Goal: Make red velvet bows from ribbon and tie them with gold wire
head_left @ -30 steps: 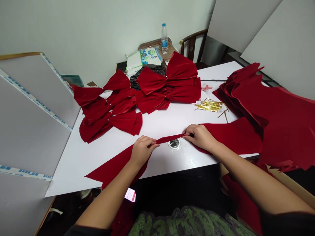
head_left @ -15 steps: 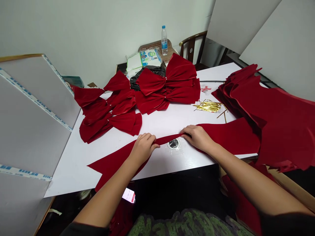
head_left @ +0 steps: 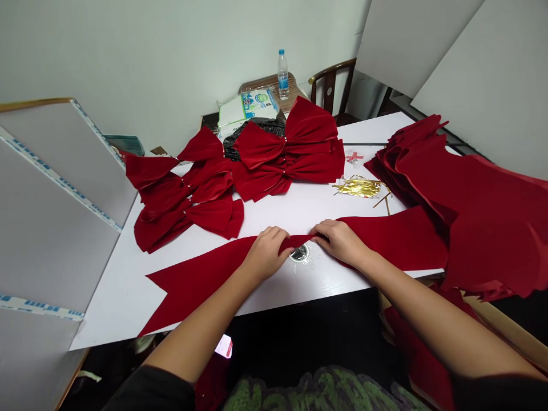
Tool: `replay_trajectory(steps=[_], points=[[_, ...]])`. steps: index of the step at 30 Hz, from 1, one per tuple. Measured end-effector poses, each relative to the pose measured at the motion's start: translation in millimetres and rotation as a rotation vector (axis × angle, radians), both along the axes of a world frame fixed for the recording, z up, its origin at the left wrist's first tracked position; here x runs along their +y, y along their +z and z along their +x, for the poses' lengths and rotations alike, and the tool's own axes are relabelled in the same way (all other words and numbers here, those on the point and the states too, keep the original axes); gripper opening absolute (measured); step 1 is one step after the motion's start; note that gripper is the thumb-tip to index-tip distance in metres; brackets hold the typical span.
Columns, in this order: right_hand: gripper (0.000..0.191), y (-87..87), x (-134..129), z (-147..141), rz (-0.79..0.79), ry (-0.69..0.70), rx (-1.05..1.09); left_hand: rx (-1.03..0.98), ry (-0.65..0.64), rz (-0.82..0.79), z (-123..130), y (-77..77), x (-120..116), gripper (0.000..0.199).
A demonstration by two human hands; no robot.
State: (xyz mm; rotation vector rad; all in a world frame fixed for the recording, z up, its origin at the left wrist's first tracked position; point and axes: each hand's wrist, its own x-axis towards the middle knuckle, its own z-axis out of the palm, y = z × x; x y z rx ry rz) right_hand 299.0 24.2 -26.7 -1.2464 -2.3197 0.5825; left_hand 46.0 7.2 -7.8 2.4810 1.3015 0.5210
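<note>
A long strip of red velvet fabric (head_left: 205, 271) with a notched left end lies across the front of the white table. My left hand (head_left: 268, 251) is closed on its gathered middle, thumb below and fingers on top. Close by on the right, my right hand (head_left: 336, 237) pinches the same gathered part. The strip narrows to a thin fold between the two hands and widens toward both ends. Beneath the fold, a round metal-rimmed disc (head_left: 298, 253) sits on the tabletop, partly covered by my left hand.
Finished-looking red bows (head_left: 188, 185) are piled at left, with more bows (head_left: 286, 148) at back centre. Gold twist ties (head_left: 359, 186) lie right of them. A large stack of red fabric (head_left: 483, 211) hangs over the right edge. Behind stand a water bottle (head_left: 283, 77) and a wooden chair (head_left: 334, 85).
My left hand has slid right along the strip, closer to my right hand. The strip's left end now lies flatter and more spread on the table.
</note>
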Motion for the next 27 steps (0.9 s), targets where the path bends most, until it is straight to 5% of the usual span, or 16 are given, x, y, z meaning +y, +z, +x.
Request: replay_trajectory(steps=[6, 15, 19, 27], points=[[0.009, 1.3, 0, 4, 0.022, 0.047, -0.013, -0.085, 0.011, -0.018, -4, -6.6, 3, 0.006], [0.029, 38.4, 0, -20, 0.049, 0.175, -0.259, -0.011, 0.013, 0.013, 2, -7.5, 5, 0.010], [0.009, 23.5, 2, -35, 0.041, 0.154, -0.186, -0.041, 0.032, 0.026, 4, -8.7, 6, 0.011], [0.015, -7.7, 7, -25, 0.203, 0.152, -0.052, -0.148, 0.000, 0.054, 0, -18.1, 9, 0.005]])
